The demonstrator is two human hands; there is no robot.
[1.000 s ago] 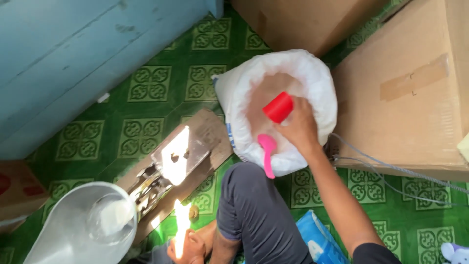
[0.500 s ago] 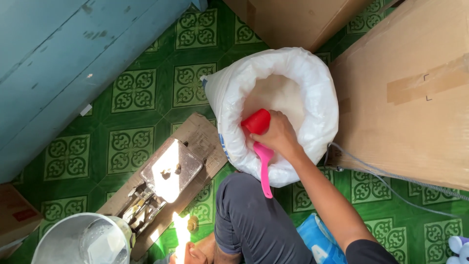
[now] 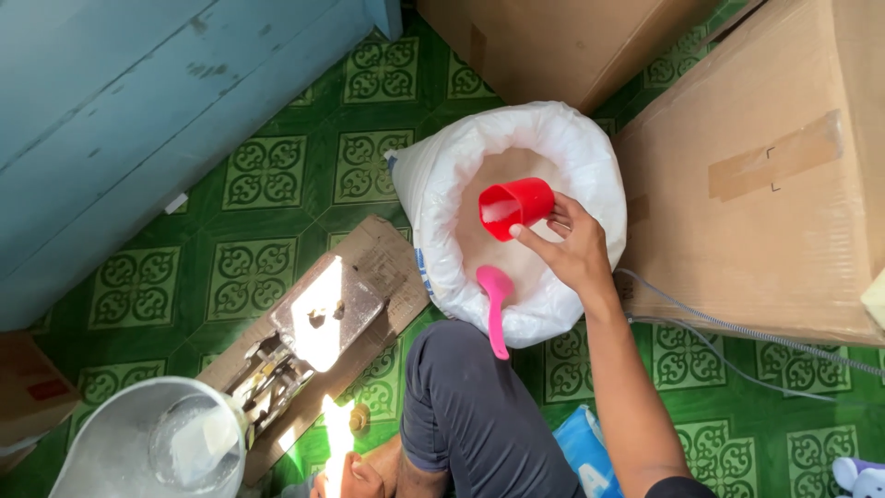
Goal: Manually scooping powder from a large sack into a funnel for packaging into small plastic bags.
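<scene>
One red cup (image 3: pixel 514 208), changed since half a second ago: then it was pushed mouth-down into the white grain, now it is lifted clear, tipped on its side with the mouth facing left and some white grain showing inside. My right hand (image 3: pixel 573 247) has risen with it; fingers closed on the cup's base end, thumb along its lower side.

One white sack (image 3: pixel 590 161), rim rolled down, standing open on the green patterned floor (image 3: pixel 267 175). The cup hangs above the sack's opening, just left of my right hand.

One pink spoon (image 3: pixel 496 304), unmoved: bowl resting in the grain, handle leaning over the sack's near rim toward my dark-trousered knee (image 3: pixel 470 415). It lies just below the cup and apart from my hand.

One left hand (image 3: pixel 348 478), at the bottom edge, mostly washed out by a sun streak; I cannot tell how far it is open or whether it holds anything.

One clear plastic bag (image 3: pixel 157 443) with some white contents, lower left.

One wooden board (image 3: pixel 373 267) with a metal device on it, between bag and sack.

Two cardboard boxes (image 3: pixel 765 184), right of and behind the sack.
</scene>
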